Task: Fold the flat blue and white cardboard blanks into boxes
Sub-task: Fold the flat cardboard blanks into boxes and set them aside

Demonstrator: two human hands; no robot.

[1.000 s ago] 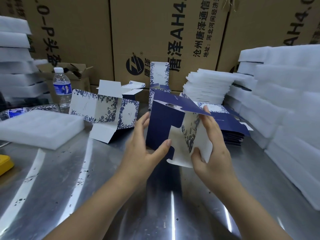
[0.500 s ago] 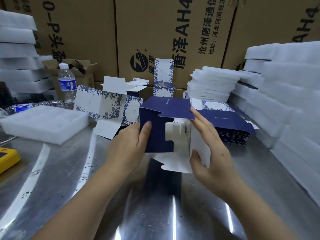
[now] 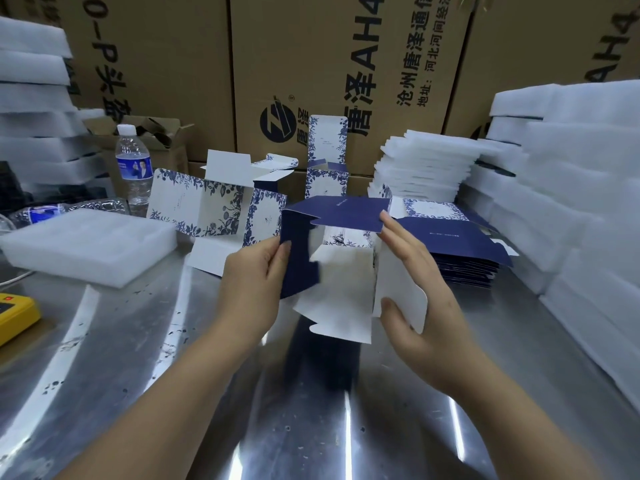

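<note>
While the left hand (image 3: 254, 282) pinches the navy side panel, the right hand (image 3: 420, 299) grips a white flap, thumb on its face, fingers reaching up to the navy top panel. Between them is the half-formed box (image 3: 337, 296), over the bench (image 3: 138, 358). Just behind the right hand lies a stack of flat blanks (image 3: 460, 242). Behind the left stands an opened floral box (image 3: 204, 206).

Steel table (image 3: 311, 427): foam pad (image 3: 86, 244), bottle (image 3: 134, 168), blank stack (image 3: 464, 258), yellow device (image 3: 14, 315).
</note>
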